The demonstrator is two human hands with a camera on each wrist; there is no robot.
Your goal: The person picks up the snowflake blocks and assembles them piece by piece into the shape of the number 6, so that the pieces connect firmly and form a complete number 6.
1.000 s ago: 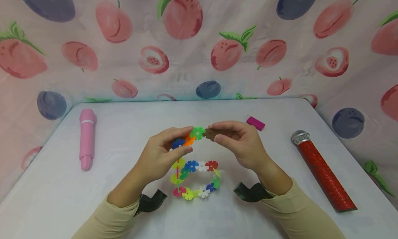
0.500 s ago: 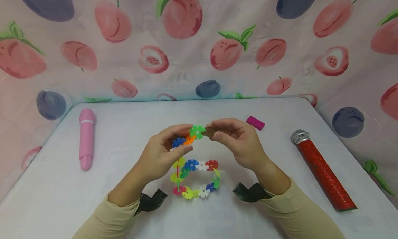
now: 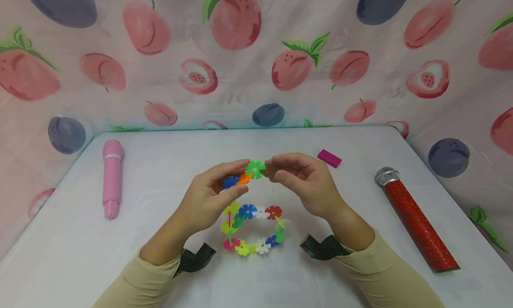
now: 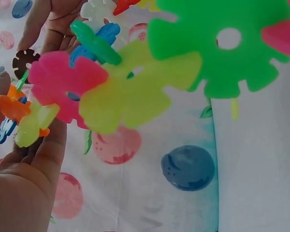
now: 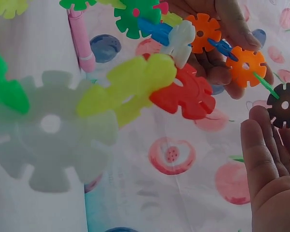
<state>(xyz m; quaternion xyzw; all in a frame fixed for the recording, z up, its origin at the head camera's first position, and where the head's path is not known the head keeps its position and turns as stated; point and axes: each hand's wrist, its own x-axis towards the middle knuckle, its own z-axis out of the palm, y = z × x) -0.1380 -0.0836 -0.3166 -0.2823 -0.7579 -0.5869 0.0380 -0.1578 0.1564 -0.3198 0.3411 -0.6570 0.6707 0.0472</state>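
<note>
A chain of colourful snowflake-shaped plastic discs (image 3: 247, 212) hangs in a loop below my hands. My left hand (image 3: 206, 196) grips it near its upper end, thumb and fingers around the blue disc (image 3: 230, 182) and orange disc (image 3: 245, 179). Past those fingertips a green disc (image 3: 255, 169) sticks out. Between the thumb and fingers of my right hand (image 3: 312, 185) is a brown disc (image 5: 276, 105), pinched and meeting the green disc edge-on in the right wrist view. The right fingers partly cover the brown disc in the head view.
On the white table (image 3: 160, 165) a pink toy microphone (image 3: 112, 179) lies at the left. A red glittery microphone (image 3: 414, 219) lies at the right, and a small magenta block (image 3: 329, 158) at the back right. A fruit-print cloth (image 3: 240, 99) hangs behind.
My right hand has shifted slightly up and left, and the brown disc has tilted a little against the green one. My left hand keeps its hold almost still.
</note>
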